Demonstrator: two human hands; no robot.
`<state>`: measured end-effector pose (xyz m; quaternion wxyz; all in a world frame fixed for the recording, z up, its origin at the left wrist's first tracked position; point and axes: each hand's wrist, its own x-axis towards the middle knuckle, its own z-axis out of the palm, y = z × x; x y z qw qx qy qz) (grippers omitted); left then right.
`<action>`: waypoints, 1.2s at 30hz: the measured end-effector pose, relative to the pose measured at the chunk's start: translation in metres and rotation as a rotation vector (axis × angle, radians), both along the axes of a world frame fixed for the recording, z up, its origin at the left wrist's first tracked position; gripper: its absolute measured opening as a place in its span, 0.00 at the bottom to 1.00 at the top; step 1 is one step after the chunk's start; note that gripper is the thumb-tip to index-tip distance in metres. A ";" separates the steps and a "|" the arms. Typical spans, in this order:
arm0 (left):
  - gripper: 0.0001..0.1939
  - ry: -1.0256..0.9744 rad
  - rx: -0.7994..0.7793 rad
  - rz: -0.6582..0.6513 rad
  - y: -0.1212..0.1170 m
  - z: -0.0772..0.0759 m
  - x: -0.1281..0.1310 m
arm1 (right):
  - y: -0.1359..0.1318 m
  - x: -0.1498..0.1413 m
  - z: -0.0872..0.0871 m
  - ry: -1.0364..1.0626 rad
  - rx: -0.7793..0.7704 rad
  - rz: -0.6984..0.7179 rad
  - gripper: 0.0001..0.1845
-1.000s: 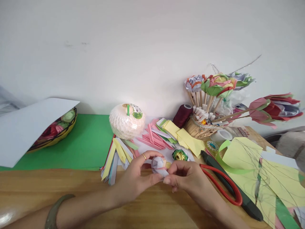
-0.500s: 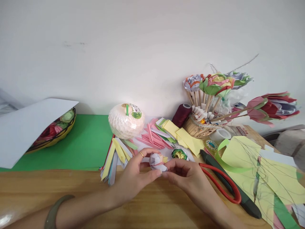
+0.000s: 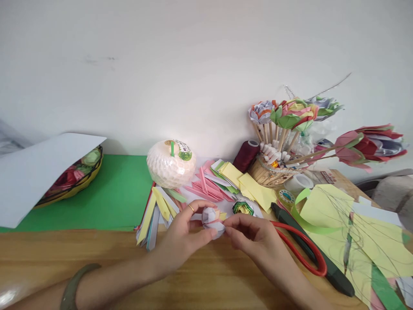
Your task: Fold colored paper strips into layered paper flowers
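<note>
Between my two hands, just above the wooden table, is a small folded paper flower (image 3: 210, 217) in pale lilac with some yellow and pink paper at its back. My left hand (image 3: 189, 234) is closed around its left side, thumb in front and fingers behind. My right hand (image 3: 253, 234) pinches the flower's right edge between thumb and fingertips. Behind my right hand lies a small green and yellow folded paper piece (image 3: 243, 209). Next to my right wrist are red-handled scissors (image 3: 318, 260) with a dark green cover or body.
Folded paper strips (image 3: 206, 187) in pink, yellow and green lie beyond my hands, with more strips (image 3: 156, 211) to the left. A wrapped white coconut (image 3: 171, 165) stands behind. Right are a basket (image 3: 267, 172) of paper flowers (image 3: 293, 113), a maroon thread spool (image 3: 247, 155) and yellow paper (image 3: 332, 206).
My right thumb and fingertips have shifted slightly right along the flower's edge, and a lower lilac petal shows more. My left hand keeps its hold.
</note>
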<state>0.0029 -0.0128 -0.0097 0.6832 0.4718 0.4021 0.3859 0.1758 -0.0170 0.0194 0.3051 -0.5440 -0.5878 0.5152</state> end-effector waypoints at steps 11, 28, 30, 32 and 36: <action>0.16 -0.069 -0.178 -0.021 0.004 0.000 0.002 | -0.005 0.007 -0.005 -0.143 0.629 0.134 0.08; 0.22 0.025 -0.273 -0.129 -0.001 0.001 0.002 | -0.004 0.007 0.001 -0.086 0.442 0.231 0.04; 0.22 0.033 -0.279 -0.124 0.000 0.001 0.003 | -0.005 0.007 -0.001 -0.097 0.486 0.254 0.06; 0.21 0.022 -0.313 -0.102 0.000 0.002 0.005 | -0.006 0.007 -0.003 -0.100 0.536 0.274 0.06; 0.20 -0.010 -0.438 -0.034 0.002 0.003 0.008 | -0.005 0.008 -0.006 -0.096 0.618 0.254 0.06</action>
